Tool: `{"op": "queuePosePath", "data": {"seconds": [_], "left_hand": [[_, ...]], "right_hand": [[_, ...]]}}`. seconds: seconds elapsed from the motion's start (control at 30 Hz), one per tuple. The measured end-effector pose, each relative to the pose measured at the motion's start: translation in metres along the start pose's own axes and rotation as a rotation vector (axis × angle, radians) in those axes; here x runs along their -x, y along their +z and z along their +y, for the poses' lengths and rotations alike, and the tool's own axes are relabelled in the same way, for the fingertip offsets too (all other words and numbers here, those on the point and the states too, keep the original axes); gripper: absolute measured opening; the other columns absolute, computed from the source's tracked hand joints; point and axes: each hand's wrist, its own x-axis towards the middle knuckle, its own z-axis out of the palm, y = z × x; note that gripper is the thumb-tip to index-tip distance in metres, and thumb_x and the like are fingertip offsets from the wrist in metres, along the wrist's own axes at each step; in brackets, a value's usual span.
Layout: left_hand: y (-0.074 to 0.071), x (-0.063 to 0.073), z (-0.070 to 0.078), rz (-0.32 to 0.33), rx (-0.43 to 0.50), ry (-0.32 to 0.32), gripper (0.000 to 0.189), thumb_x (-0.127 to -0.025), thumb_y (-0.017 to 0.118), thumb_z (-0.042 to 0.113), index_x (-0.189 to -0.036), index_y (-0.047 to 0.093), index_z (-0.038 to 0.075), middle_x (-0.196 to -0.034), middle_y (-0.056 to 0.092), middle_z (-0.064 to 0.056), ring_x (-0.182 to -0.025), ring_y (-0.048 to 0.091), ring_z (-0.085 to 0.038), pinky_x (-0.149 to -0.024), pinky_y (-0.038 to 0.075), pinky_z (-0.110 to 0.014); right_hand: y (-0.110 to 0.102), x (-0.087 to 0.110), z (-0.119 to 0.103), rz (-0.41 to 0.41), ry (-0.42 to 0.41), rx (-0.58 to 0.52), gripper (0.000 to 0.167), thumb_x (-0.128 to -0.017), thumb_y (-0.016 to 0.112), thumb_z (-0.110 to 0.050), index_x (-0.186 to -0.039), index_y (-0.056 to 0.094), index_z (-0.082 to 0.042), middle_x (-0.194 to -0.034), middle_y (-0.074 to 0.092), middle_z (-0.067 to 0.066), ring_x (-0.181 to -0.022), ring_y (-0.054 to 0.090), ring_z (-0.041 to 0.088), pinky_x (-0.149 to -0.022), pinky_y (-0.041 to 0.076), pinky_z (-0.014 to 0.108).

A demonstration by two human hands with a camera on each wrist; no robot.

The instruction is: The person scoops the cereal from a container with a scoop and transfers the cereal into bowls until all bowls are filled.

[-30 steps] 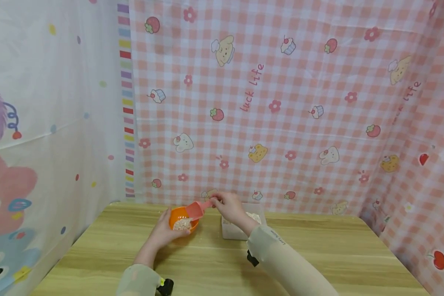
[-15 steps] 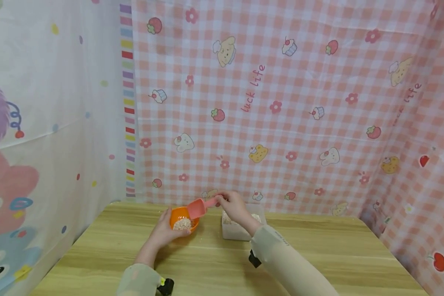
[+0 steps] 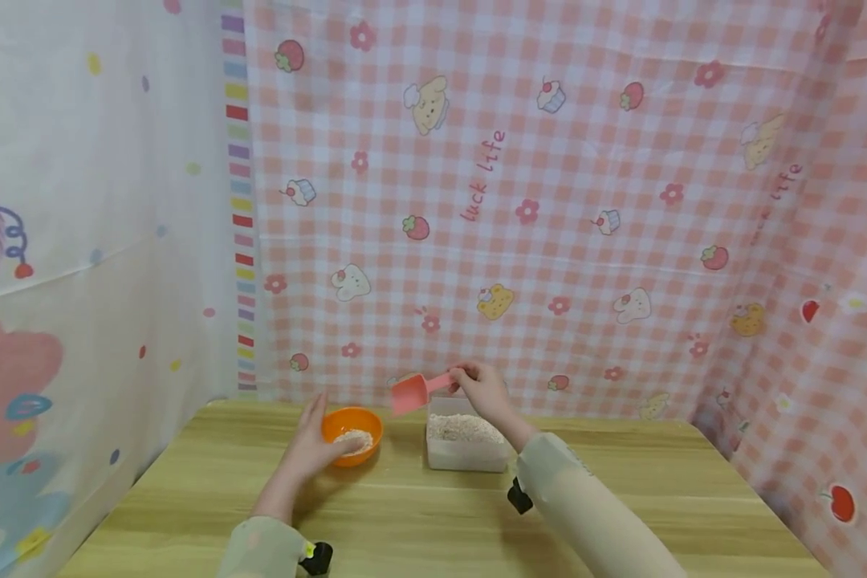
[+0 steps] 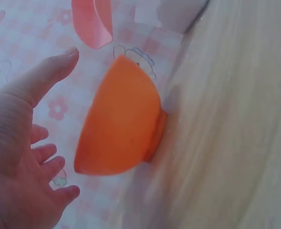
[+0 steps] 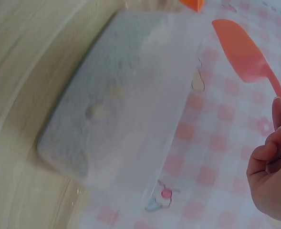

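My left hand (image 3: 312, 441) is beside an orange bowl (image 3: 352, 418), its fingers spread. In the left wrist view a gap separates the hand (image 4: 21, 152) from the bowl (image 4: 123, 121), which stands upright on the table. Pale flakes like oats (image 3: 359, 439) lie in the bowl's bottom. My right hand (image 3: 486, 393) grips a pink scoop (image 3: 409, 395) by its handle, raised between the bowl and a translucent box. The scoop (image 5: 243, 52) looks empty in the head view. Below the right hand, the box (image 3: 466, 459) holds more of the pale flakes.
The wooden table (image 3: 419, 522) carries the bowl and box near its back edge. A pink checked curtain (image 3: 462, 265) hangs behind it, and a white patterned curtain (image 3: 130, 281) hangs at the left.
The scoop in my right hand has lifted away from the bowl and moved right, towards the box. My left hand has let go of the bowl, which now sits more upright.
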Motion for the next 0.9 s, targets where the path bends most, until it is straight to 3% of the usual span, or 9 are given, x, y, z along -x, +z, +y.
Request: {"op": "queuePosePath", "data": {"seconds": [0.13, 0.4, 0.7, 0.9], "left_hand": [[0.000, -0.003, 0.008, 0.009, 0.006, 0.030, 0.108, -0.079, 0.080, 0.039, -0.156, 0.011, 0.005, -0.160, 0.007, -0.021, -0.142, 0.013, -0.045, -0.110, 0.019, -0.061], [0.008, -0.008, 0.034, -0.007, -0.006, 0.080, 0.107, -0.078, 0.080, 0.042, -0.156, 0.014, 0.006, -0.159, 0.012, -0.022, -0.142, 0.016, -0.046, -0.109, 0.021, -0.063], [0.030, -0.011, 0.065, -0.025, 0.035, 0.176, 0.103, -0.078, 0.082, 0.037, -0.155, 0.021, 0.007, -0.157, 0.020, -0.023, -0.141, 0.019, -0.044, -0.108, 0.024, -0.063], [0.048, -0.015, 0.079, -0.068, 0.088, 0.162, 0.100, -0.077, 0.082, 0.039, -0.154, 0.026, 0.009, -0.157, 0.020, -0.020, -0.141, 0.021, -0.043, -0.109, 0.023, -0.063]], "right_hand": [[-0.014, -0.001, 0.001, 0.018, 0.021, 0.008, 0.022, -0.099, 0.056, -0.010, -0.104, 0.070, 0.006, -0.077, 0.069, 0.013, -0.060, 0.054, 0.013, -0.049, 0.030, 0.022], [-0.039, 0.002, 0.008, 0.078, 0.080, 0.018, 0.025, -0.099, 0.056, -0.011, -0.108, 0.068, 0.008, -0.074, 0.069, 0.008, -0.056, 0.048, 0.013, -0.049, 0.032, 0.022], [-0.066, 0.007, 0.023, 0.119, 0.148, 0.033, 0.029, -0.100, 0.054, -0.016, -0.115, 0.066, 0.007, -0.075, 0.068, 0.005, -0.052, 0.038, 0.011, -0.047, 0.033, 0.022], [-0.081, 0.012, 0.032, 0.156, 0.195, 0.022, 0.031, -0.101, 0.054, -0.016, -0.118, 0.064, 0.007, -0.077, 0.069, 0.006, -0.054, 0.041, 0.011, -0.048, 0.033, 0.021]]}}
